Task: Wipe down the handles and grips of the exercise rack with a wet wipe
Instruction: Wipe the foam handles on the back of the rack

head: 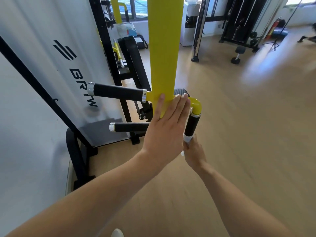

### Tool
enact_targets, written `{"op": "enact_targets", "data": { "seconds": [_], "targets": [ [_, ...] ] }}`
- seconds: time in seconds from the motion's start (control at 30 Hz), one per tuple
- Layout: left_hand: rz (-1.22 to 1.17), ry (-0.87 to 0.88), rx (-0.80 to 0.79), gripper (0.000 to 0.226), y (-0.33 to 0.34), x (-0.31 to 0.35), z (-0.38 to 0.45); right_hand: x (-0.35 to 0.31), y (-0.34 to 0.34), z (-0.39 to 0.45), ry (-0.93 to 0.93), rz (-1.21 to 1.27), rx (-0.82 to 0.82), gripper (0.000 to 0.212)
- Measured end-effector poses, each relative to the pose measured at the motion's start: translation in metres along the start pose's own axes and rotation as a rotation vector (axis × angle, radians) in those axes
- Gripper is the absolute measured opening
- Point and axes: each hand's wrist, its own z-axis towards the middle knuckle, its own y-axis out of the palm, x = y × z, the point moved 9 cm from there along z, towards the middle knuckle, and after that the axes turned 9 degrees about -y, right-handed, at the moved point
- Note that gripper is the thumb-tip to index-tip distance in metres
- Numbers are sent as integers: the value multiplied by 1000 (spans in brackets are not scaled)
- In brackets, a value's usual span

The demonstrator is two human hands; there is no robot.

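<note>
Left hand (166, 129) lies flat, fingers extended, palm pressed against the lower end of the thick yellow vertical steel post (163, 53) of the rack: released, grasping nothing, just bracing.

Right hand (194, 153) is clenched around the bottom end of the short black foam-covered handle with chrome end caps (193, 124) that hangs down from the yellow elbow (195, 105) on the post's right side. A bit of white wet wipe (187, 139) shows between the fingers and the handle's lower cap; most of the wipe is hidden inside the fist.

Key relation: this handle's long axis runs near-vertical, slightly tilted, and almost all of the black foam lies above the right-hand grip, toward the elbow. My read: the stroke has to run upward along that axis, or twist in place then slide up. Right hand is the one on it; left only steadies the post.

Two more black grips stick out horizontally to the left of the post: a long upper one (118, 92) and a shorter lower one (130, 127). Both are nearer the left hand, no wipe on them. Can't tell whether they're clean.

Risk: wipe bunched in the fist, so contact may cover only part of the circumference.
</note>
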Motion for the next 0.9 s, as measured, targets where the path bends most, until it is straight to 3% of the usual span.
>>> {"op": "enact_targets", "data": {
  "seconds": [0.07, 0.2, 0.23, 0.3, 0.37, 0.43, 0.57, 0.63, 0.8, 0.9],
  "targets": [
    [-106, 29, -2, 76, 5, 4, -11, 10, 6, -3, 38, -6, -12, 7],
    [-566, -19, -106, 69, 39, -6, -73, 50, 57, -37, 212, 71, -239, 36],
    [-643, -110, -141, 66, 55, -19, -92, 51, 77, -49, 261, 84, -338, 31],
    [-810, -462, -245, 65, 93, -59, -134, 35, 117, -67, 275, 103, -494, 23],
    [-1008, -904, -351, 64, 127, -100, -186, -8, 149, -74, 194, 162, -582, 19],
    [-1127, -1199, -420, 58, 144, -128, -236, -65, 177, -83, 86, 292, -669, 14],
    [-1337, -1317, -495, 34, 129, -156, -293, -154, 223, -116, 105, 521, -801, 21],
    [-1360, -1357, -426, 28, 114, -174, -314, -181, 253, -139, 148, 578, -893, 23],
    [-1228, -1665, -120, 17, 97, -238, -399, -216, 322, -188, 122, 505, -1020, 31],
    [-1316, -1815, -30, 18, 107, -268, -455, -231, 360, -212, 28, 464, -1081, 21]
  ]
}}
